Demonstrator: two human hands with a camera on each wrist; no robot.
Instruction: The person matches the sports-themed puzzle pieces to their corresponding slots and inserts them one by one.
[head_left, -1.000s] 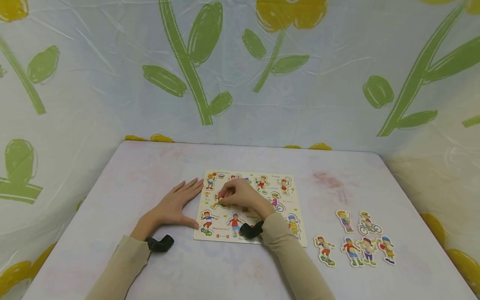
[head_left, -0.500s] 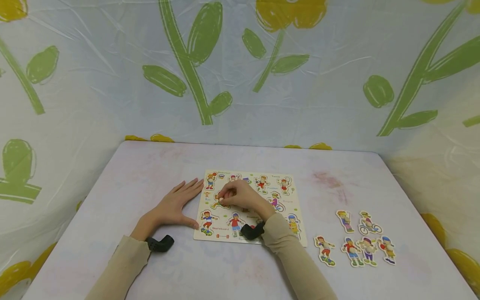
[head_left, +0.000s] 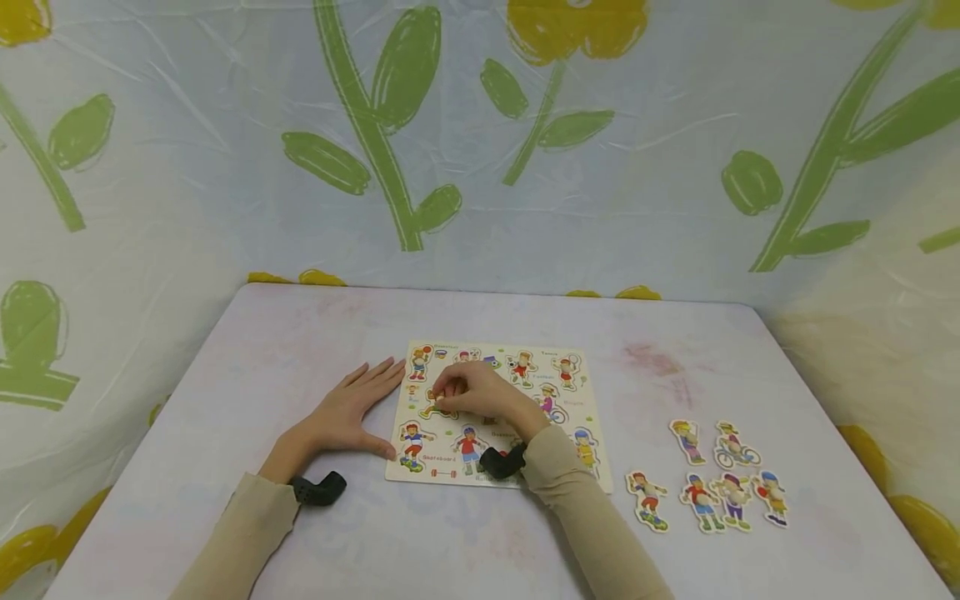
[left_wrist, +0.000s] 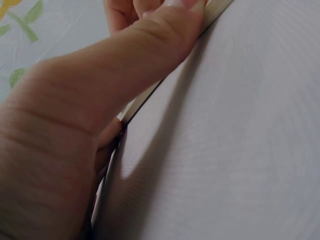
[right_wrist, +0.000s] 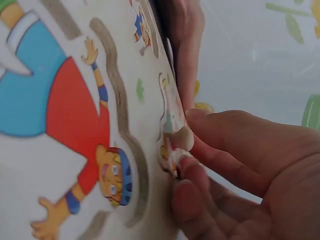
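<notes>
A pale puzzle board [head_left: 573, 417] printed with children doing sports lies on the table. My right hand [head_left: 483, 393] reaches over its left half and pinches the round knob [right_wrist: 183, 138] of a puzzle piece [head_left: 430, 412] showing a runner. In the right wrist view this runner piece sits at its outlined recess, partly hidden by the fingertips. My left hand [head_left: 339, 417] rests spread at the board's left side, fingertips at the upper edge and thumb near the lower corner. The left wrist view shows that thumb [left_wrist: 135, 55] against the board's side.
Several loose knobbed pieces lie on the table to the right of the board, among them a skateboarder [head_left: 648, 502], a cyclist [head_left: 737, 447] and a batter [head_left: 735, 500]. A flower-printed sheet [head_left: 637, 192] stands behind the table and at both sides.
The head view has shifted very slightly. Both hands stay in place, the right one still pinching the knob of the runner piece.
</notes>
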